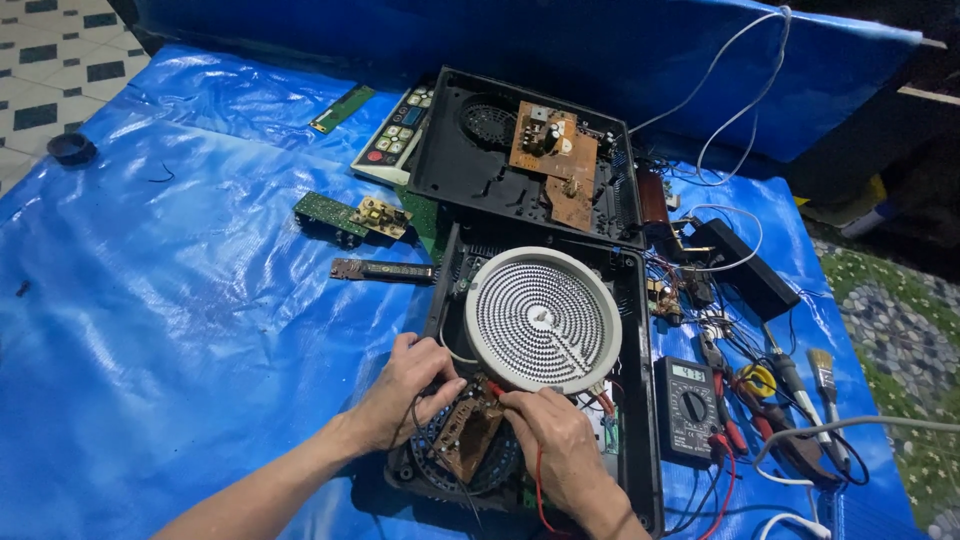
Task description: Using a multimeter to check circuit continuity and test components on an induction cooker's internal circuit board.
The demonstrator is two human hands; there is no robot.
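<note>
black casing, round heating coil, brown board

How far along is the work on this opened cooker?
Done: the casing is open, its lid set aside. In hand: the left hand and right hand hold probes on a brown board, with the multimeter beside. Left: loose boards and tools lie out; nothing is reassembled.

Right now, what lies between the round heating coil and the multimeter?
In the head view, only the black casing wall separates the coil from the multimeter.
</note>
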